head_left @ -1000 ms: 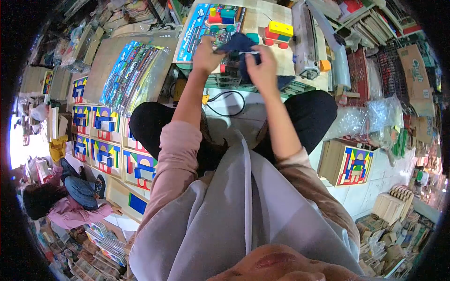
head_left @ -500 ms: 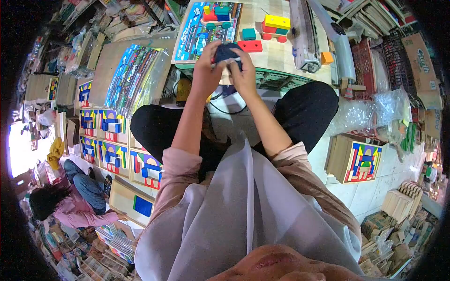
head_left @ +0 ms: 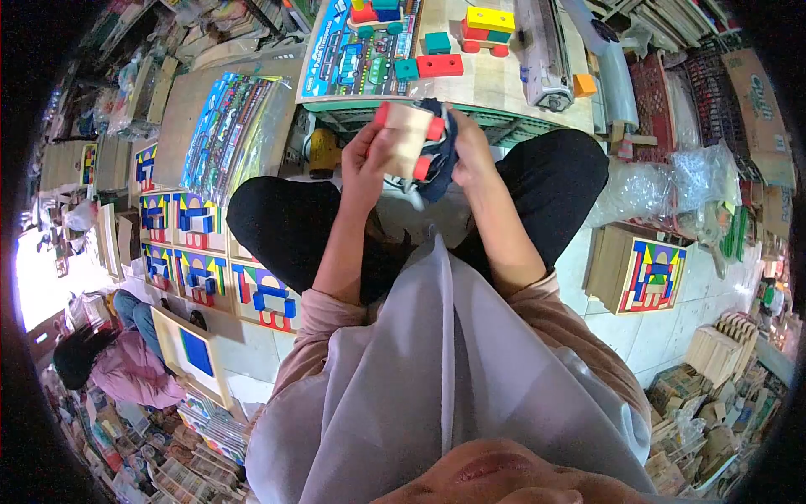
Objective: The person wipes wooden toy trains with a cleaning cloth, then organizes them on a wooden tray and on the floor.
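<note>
Over the front edge of the table, my left hand grips a plain wooden toy wagon base with red wheels, tilted on its side. A dark cloth is bunched in my right hand and lies against the wheels. Behind my hands, a red block with holes lies on the tabletop, with a green block at its left end and another green block behind it. A toy wagon stacked with yellow, red and green blocks stands farther right.
A toy train stands on a printed sheet on the table. More sheets lie to the left, above trays of coloured blocks. At lower left, a person handles a wooden tray. A block set stands right.
My hands have come back toward me, off the tabletop. The wagon base now shows beside the cloth, and a green block by the red one is uncovered. The person's tray is tilted differently.
</note>
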`<state>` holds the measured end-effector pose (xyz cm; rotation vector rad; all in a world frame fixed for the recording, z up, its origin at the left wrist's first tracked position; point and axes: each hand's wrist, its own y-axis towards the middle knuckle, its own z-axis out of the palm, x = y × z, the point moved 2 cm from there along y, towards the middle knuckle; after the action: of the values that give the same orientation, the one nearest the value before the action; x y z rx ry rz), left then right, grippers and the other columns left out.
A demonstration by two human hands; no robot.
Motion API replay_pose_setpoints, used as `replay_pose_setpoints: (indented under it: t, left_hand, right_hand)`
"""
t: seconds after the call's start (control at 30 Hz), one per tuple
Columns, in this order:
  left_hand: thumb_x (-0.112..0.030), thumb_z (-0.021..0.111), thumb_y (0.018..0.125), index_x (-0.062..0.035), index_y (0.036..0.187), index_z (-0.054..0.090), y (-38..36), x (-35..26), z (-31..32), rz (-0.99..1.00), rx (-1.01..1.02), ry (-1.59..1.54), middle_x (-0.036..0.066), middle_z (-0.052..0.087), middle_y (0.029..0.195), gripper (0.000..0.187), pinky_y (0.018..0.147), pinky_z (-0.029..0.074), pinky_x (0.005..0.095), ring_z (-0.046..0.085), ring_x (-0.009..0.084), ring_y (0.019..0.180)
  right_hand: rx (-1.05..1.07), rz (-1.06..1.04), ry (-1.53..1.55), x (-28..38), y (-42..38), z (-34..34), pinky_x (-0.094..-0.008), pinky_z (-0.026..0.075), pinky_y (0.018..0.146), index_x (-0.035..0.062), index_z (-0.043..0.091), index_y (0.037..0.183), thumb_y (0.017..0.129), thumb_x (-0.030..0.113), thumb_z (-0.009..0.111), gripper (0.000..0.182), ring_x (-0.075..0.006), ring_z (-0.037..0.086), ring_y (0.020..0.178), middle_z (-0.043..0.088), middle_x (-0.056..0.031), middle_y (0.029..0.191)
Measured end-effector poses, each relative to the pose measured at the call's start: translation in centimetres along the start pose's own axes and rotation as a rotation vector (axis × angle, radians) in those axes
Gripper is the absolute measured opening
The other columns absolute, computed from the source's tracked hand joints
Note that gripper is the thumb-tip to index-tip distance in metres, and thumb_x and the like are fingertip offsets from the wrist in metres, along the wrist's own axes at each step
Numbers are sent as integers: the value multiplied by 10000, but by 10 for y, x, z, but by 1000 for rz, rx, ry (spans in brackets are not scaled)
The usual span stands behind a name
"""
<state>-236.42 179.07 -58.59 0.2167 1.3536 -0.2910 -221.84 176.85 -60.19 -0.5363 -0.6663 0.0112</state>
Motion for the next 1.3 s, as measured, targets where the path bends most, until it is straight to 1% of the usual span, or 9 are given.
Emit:
replay_pose_setpoints:
  t: [0.13,0.23,0.43,0.53,0.73,0.8,1.1,1.2,1.3]
  left_hand:
    - [-200,549,884,-14,1027,567,12,13,-11,-22,-186,-299,25,606,898,235,670,421,196,534,59,774]
    - [-185,548,886,-56,839,523,12,25,1,72,-322,-152,-18,559,787,139,609,379,169,473,28,677]
    - [-119,630,817,-19,939,508,3,23,15,76,-227,-98,5,563,837,199,652,425,180,516,49,712]
    - [-99,647,798,1,964,553,8,7,-1,22,-185,-59,10,583,851,216,653,440,194,536,57,731]
    - [-57,634,790,-14,1125,507,4,-29,6,23,175,386,65,603,934,361,727,470,241,572,118,813]
    - [-46,619,788,-62,1297,331,4,-23,4,-109,23,-595,110,574,1047,585,753,480,261,568,161,911]
    - [7,695,698,-31,1121,430,-21,11,-13,-71,-122,-194,60,550,1005,500,790,469,267,557,127,889]
    - [6,728,667,-28,1101,462,-23,2,3,21,192,39,50,559,1021,511,770,478,276,561,115,875]
    - [-3,758,637,-33,1103,500,-22,-10,8,-86,241,-18,46,582,1022,534,740,478,266,560,102,873]
  right_hand:
    - [48,-174,33,-2,-23,-1,-328,503,626,-5,517,1002,917,269,403,309,-245,612,698,615,-116,836]
    - [-24,-1017,-950,-34,-44,24,-392,387,824,-29,447,1013,885,206,472,268,-340,528,931,547,-197,901]
    - [-293,-770,-877,-8,-21,4,-359,429,635,-45,515,877,919,258,392,330,-293,572,697,558,-205,773]
    - [-283,-418,-26,21,-8,-19,-295,442,742,29,556,1003,910,232,435,253,-159,568,806,609,-80,893]
    - [192,-523,-827,18,-29,5,-244,422,687,27,547,1015,859,230,560,256,-81,494,771,569,-17,855]
    - [-63,-659,-465,3,-22,7,-237,431,654,7,536,989,857,200,570,237,-87,500,742,577,-21,822]
    - [-29,-594,-514,42,-46,-8,-272,454,665,-14,594,892,863,217,546,238,-96,572,729,642,-80,790]
    - [574,-933,-1306,31,-56,19,-309,461,716,19,597,947,823,255,577,267,-257,595,778,608,-130,876]
    - [454,-873,-1330,24,-48,28,-322,456,694,22,590,929,819,249,580,252,-330,560,760,594,-155,910]
